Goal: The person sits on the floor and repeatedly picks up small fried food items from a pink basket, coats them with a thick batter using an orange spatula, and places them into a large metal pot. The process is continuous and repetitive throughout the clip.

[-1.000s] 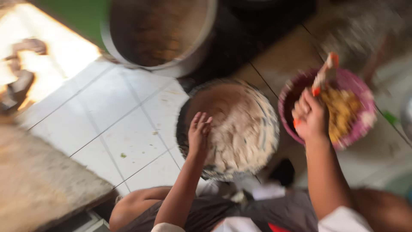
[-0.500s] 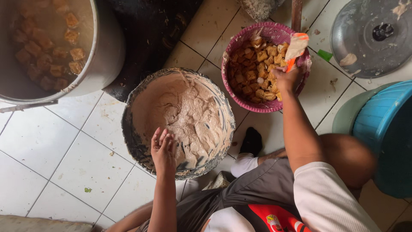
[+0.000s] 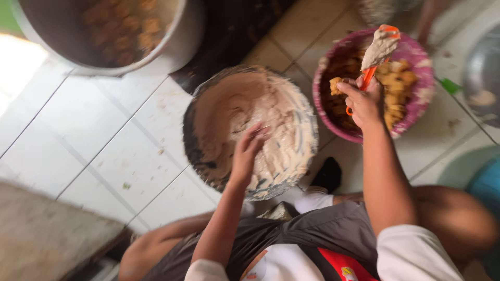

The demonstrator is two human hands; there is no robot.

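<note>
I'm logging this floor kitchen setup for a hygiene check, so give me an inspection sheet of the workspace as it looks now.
Surface: white tiled floor, small specks on it.
Job's things: batter bowl full of pale paste; pink bowl of fried pieces; orange spatula coated in paste.
Clutter: large metal pot with brown pieces; grey lid; blue tub; green scrap.
Grippers: left hand in the batter; right hand gripping the spatula and a fried piece.
Cables: nothing seen.
Surroundings: dark mat; rough slab.
</note>
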